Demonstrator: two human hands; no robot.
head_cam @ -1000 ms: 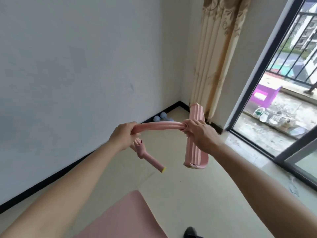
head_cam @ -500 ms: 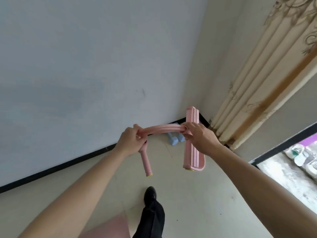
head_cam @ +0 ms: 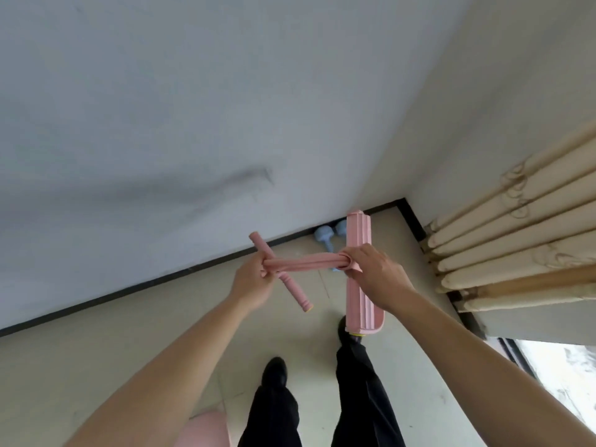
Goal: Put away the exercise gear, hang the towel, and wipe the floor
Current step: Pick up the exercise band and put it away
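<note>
I hold a pink pedal pull exerciser in both hands at chest height. My left hand (head_cam: 253, 283) grips its pink handle bar (head_cam: 290, 287), which points down to the right. Pink elastic tubes (head_cam: 306, 264) stretch level across to my right hand (head_cam: 375, 274). That hand grips the tubes where they join the long pink foot pedal (head_cam: 358, 298), which hangs upright. Two light blue dumbbells (head_cam: 325, 237) lie on the floor in the corner, just beyond the pedal and partly hidden by it.
A white wall with a black baseboard (head_cam: 129, 290) runs on the left. Beige curtains (head_cam: 516, 246) hang on the right beside a glass door's track (head_cam: 512, 346). My dark-trousered legs and black shoes (head_cam: 274, 371) stand on the pale tiled floor. A pink mat's edge (head_cam: 206, 429) shows at the bottom.
I have stepped closer to the corner and the view has tilted down. The handle bar has swung so its upper end shows above my left hand. The balcony has left the view.
</note>
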